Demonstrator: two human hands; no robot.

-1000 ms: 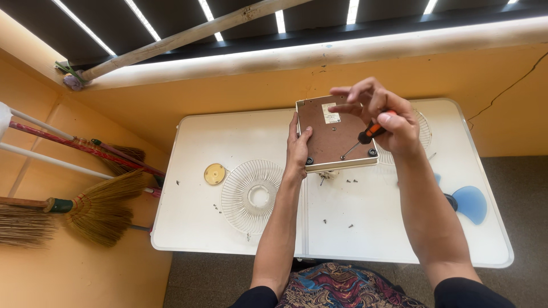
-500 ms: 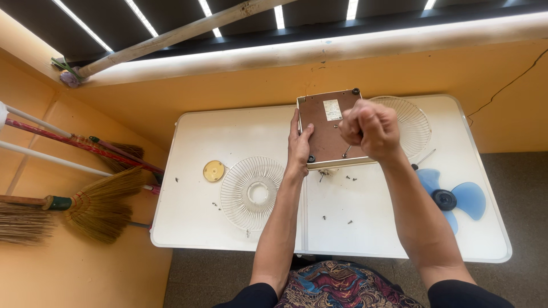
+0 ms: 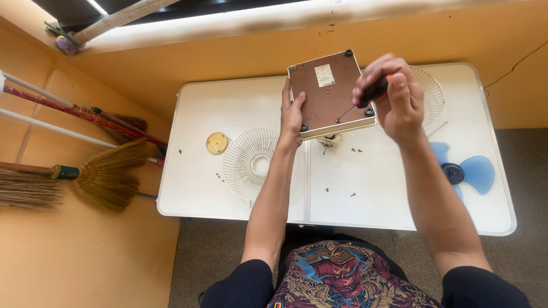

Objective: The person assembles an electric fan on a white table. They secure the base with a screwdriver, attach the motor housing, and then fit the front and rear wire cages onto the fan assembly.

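Head view: left hand point(image 3: 291, 117) clamps left edge of fan base point(image 3: 330, 94), square brown underside tilted up above white table point(image 3: 394, 205). Right hand point(image 3: 394, 100) fisted round screwdriver point(image 3: 361, 100), black-orange handle, thin steel shaft, tip on panel near corner foot. Risk: tip may slip off screw head and scratch panel; loose screws point(image 3: 342, 194) may roll off smooth tabletop. Wire grille point(image 3: 251, 162) round, blue fan blade point(image 3: 462, 173) glossy plastic.
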